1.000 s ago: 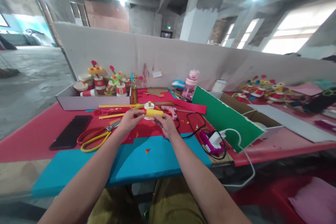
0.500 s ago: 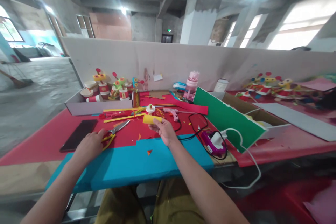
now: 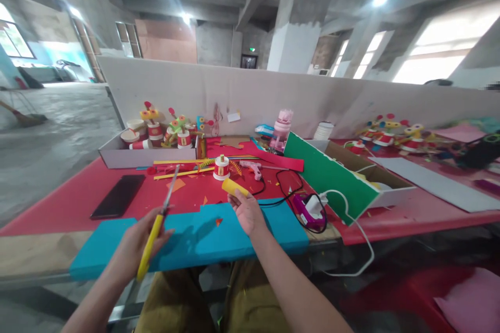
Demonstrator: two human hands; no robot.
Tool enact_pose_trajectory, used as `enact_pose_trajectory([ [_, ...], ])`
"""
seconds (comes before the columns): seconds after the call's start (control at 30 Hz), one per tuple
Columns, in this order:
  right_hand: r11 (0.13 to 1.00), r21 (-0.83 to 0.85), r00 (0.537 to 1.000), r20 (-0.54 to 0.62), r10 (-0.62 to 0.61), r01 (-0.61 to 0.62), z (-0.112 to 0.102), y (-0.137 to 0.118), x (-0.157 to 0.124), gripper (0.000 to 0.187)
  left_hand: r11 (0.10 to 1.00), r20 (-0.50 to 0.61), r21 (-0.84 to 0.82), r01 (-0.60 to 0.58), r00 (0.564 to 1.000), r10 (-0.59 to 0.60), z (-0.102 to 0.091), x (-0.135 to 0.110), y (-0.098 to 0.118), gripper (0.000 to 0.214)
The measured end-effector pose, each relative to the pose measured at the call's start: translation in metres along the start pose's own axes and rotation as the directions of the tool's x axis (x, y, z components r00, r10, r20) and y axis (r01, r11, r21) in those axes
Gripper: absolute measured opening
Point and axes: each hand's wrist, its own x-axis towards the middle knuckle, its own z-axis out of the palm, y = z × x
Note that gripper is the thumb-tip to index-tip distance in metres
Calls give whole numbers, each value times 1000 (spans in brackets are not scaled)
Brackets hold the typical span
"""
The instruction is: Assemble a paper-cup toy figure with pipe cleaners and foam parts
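Note:
My left hand [image 3: 137, 243] grips the yellow-handled scissors [image 3: 158, 223], lifted off the table with the blades pointing up and away. My right hand [image 3: 245, 210] pinches a rolled yellow paper tube [image 3: 234, 187] over the blue sheet [image 3: 195, 239]. Behind the tube stands a small red-and-white paper cup figure [image 3: 221, 167] with coiled yellow arms.
A black phone [image 3: 118, 195] lies at the left on the red table cover. A glue gun [image 3: 252, 167], black cable and a purple charger [image 3: 308, 207] are to the right. A green-sided open box [image 3: 332, 179] stands further right. A tray of finished cup figures [image 3: 156, 138] sits at the back.
My left hand left the tube, reached left to the scissors and picked them up. My right hand kept the yellow tube and drew it slightly nearer.

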Motion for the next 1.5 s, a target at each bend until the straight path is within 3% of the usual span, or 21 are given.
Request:
enact_pose_trajectory([
  [0.07,1000,6,1000,10,5,-5,0,0,-2,37,997,141,34,-70,988,64,12,-9,12,45],
  [0.17,1000,11,1000,25,9,-9,1,0,-6,33,972,240,173,-159,964,115,24,-15,29,49],
  [0.37,1000,12,999,48,0,-1,1,0,-10,35,912,372,401,-89,925,-73,30,-9,56,61],
  [0.63,999,38,998,55,2,-4,1,-1,-8,33,923,356,362,-130,935,-8,41,1,72,56],
  [0.93,998,58,998,55,-11,8,1,1,-8,27,917,379,374,-136,925,-18,45,7,84,53],
  [1.27,998,52,998,66,-21,18,1,0,-9,26,913,388,388,-129,921,-35,47,8,85,55],
  [1.5,1000,6,998,50,-26,25,1,1,-8,35,926,390,358,-124,920,-28,49,8,81,54],
])
